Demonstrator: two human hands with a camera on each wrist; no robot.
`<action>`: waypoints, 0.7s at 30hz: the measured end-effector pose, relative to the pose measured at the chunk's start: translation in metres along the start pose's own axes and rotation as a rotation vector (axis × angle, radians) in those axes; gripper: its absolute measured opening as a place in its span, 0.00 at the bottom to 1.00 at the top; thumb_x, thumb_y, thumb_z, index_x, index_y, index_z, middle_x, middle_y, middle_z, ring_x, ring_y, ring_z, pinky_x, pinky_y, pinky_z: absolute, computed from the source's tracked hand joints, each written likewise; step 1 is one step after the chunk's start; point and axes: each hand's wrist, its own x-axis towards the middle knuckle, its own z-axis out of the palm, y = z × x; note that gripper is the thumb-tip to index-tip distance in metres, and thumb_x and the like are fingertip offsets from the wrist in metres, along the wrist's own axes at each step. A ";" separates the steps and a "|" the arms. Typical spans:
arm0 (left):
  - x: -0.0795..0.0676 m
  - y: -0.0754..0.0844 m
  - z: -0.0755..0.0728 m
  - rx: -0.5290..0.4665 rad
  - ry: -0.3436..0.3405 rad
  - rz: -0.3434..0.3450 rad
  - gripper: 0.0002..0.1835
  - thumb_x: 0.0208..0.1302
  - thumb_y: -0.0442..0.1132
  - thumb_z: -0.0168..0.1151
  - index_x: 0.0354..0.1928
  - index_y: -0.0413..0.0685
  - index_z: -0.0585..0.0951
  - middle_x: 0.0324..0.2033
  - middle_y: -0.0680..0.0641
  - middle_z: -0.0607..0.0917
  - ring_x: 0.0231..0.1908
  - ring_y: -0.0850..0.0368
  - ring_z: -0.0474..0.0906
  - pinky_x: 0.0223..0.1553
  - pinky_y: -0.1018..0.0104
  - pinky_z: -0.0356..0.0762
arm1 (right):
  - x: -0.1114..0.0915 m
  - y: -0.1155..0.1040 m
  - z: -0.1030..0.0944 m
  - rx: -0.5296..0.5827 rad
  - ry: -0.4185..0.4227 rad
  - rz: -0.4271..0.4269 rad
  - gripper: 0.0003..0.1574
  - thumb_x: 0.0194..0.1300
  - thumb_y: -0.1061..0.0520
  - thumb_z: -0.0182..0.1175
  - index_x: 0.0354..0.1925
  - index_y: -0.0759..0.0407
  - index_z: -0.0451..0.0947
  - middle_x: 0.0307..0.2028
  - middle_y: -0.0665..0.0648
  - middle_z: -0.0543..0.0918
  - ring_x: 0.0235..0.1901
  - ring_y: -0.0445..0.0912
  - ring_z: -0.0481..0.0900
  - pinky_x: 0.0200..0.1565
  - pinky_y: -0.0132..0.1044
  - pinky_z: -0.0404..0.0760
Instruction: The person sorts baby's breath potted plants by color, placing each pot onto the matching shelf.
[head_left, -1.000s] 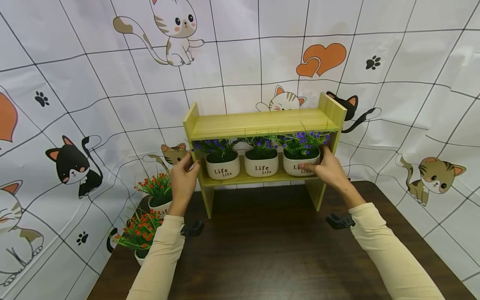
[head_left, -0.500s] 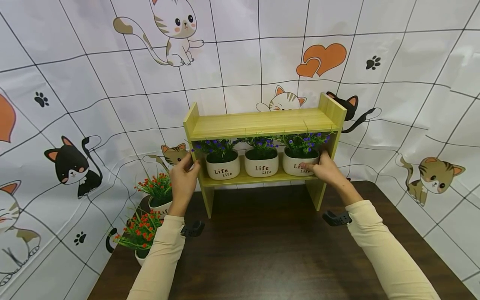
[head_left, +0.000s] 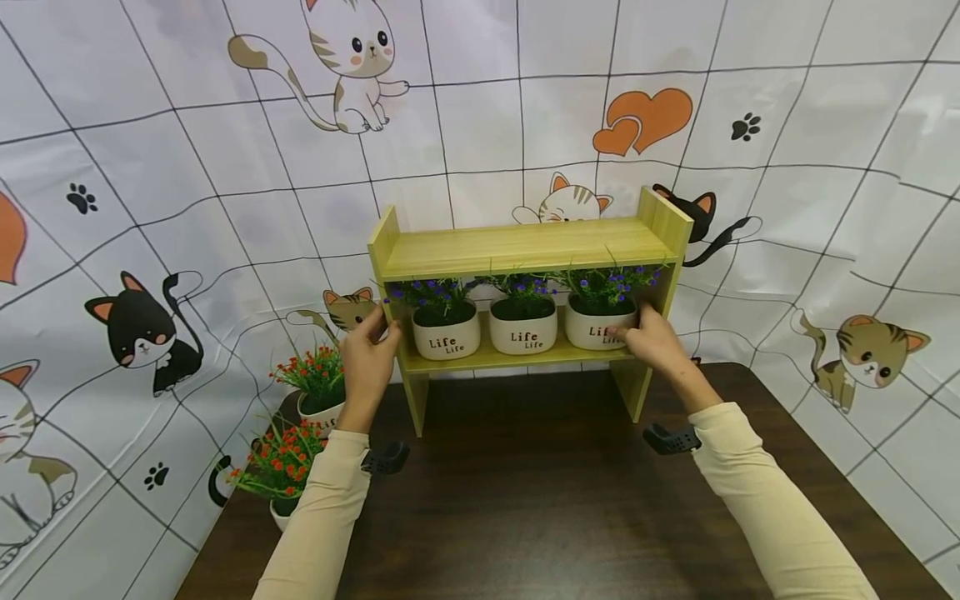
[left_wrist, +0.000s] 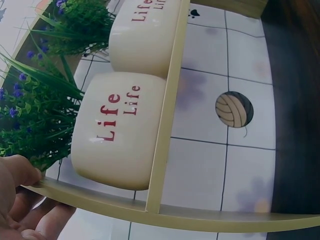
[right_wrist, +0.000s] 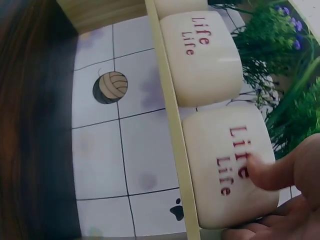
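Note:
A light wooden shelf [head_left: 517,247] stands at the back of the dark table. On its lower board sit three white "Life" pots in a row, all with purple flowers: a left pot [head_left: 446,335], a middle pot [head_left: 523,333] and a right pot [head_left: 589,332]. My left hand [head_left: 366,367] pinches the shelf's left side panel between thumb and fingers, as the left wrist view also shows. My right hand [head_left: 660,343] grips the right pot, thumb [right_wrist: 272,172] on its lettered front and fingers curled round its outer side, partly hidden.
Two more white pots with red flowers stand on the table's left side, one behind [head_left: 315,387] and one nearer [head_left: 283,467], the latter partly behind my left sleeve. A white cat-print wall covering [head_left: 480,125] hangs close behind the shelf.
The right pot has shifted very slightly left and back on its board, with my right hand moving along. My left hand has stayed on the side panel.

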 end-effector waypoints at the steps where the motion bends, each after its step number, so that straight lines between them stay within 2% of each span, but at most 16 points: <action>1: 0.000 0.000 0.000 0.002 0.001 0.002 0.22 0.73 0.29 0.64 0.68 0.43 0.83 0.55 0.34 0.89 0.57 0.41 0.88 0.46 0.83 0.81 | -0.001 -0.001 0.000 -0.033 0.020 -0.011 0.47 0.80 0.53 0.57 0.81 0.76 0.50 0.67 0.85 0.71 0.64 0.75 0.74 0.61 0.67 0.76; 3: 0.000 -0.001 0.001 0.008 0.002 0.004 0.22 0.73 0.30 0.64 0.68 0.43 0.83 0.55 0.34 0.89 0.57 0.41 0.88 0.47 0.80 0.83 | -0.003 -0.003 0.002 -0.102 0.083 -0.044 0.40 0.79 0.56 0.56 0.77 0.78 0.57 0.58 0.84 0.77 0.52 0.73 0.79 0.49 0.63 0.80; 6: 0.000 -0.001 0.001 0.012 0.003 0.007 0.22 0.73 0.30 0.64 0.68 0.44 0.83 0.55 0.35 0.89 0.56 0.41 0.88 0.48 0.75 0.86 | -0.009 -0.007 0.004 -0.183 0.235 -0.107 0.28 0.75 0.61 0.55 0.66 0.79 0.68 0.45 0.81 0.82 0.39 0.71 0.81 0.37 0.61 0.78; 8: 0.000 -0.001 0.001 0.011 0.002 0.008 0.22 0.73 0.30 0.64 0.68 0.44 0.83 0.55 0.35 0.89 0.57 0.41 0.88 0.49 0.73 0.86 | -0.014 -0.010 0.005 -0.211 0.354 -0.153 0.24 0.72 0.64 0.56 0.61 0.78 0.71 0.43 0.81 0.84 0.38 0.75 0.83 0.37 0.65 0.80; 10: 0.000 -0.001 0.001 0.005 0.002 0.006 0.22 0.73 0.30 0.64 0.67 0.43 0.83 0.55 0.34 0.89 0.57 0.41 0.88 0.48 0.75 0.85 | -0.019 -0.013 0.004 -0.208 0.473 -0.210 0.21 0.71 0.65 0.58 0.58 0.78 0.75 0.44 0.80 0.86 0.41 0.76 0.86 0.41 0.68 0.83; 13: 0.000 -0.002 0.002 -0.010 0.005 0.003 0.22 0.73 0.29 0.63 0.67 0.42 0.83 0.56 0.34 0.89 0.57 0.40 0.88 0.46 0.83 0.81 | -0.023 -0.013 -0.001 -0.168 0.631 -0.301 0.15 0.71 0.66 0.59 0.50 0.76 0.82 0.39 0.77 0.89 0.36 0.72 0.88 0.39 0.65 0.85; 15: 0.000 -0.002 0.001 -0.014 0.009 0.003 0.22 0.73 0.29 0.63 0.67 0.42 0.83 0.56 0.34 0.89 0.58 0.40 0.87 0.45 0.87 0.79 | -0.024 -0.011 -0.007 -0.132 0.713 -0.329 0.12 0.71 0.65 0.59 0.45 0.75 0.83 0.35 0.73 0.90 0.33 0.67 0.89 0.38 0.61 0.84; 18: 0.000 -0.001 0.001 -0.005 0.015 0.006 0.22 0.73 0.30 0.64 0.68 0.42 0.83 0.56 0.34 0.89 0.57 0.40 0.87 0.46 0.84 0.81 | -0.025 -0.004 -0.016 -0.060 0.760 -0.268 0.14 0.72 0.60 0.59 0.46 0.73 0.80 0.36 0.70 0.88 0.34 0.64 0.87 0.38 0.56 0.81; 21: -0.001 -0.001 0.001 0.010 0.013 0.002 0.22 0.73 0.30 0.64 0.68 0.42 0.83 0.57 0.35 0.89 0.57 0.41 0.88 0.50 0.72 0.86 | -0.027 0.003 -0.022 0.003 0.662 -0.180 0.24 0.74 0.53 0.62 0.55 0.72 0.74 0.48 0.72 0.85 0.46 0.66 0.87 0.48 0.57 0.84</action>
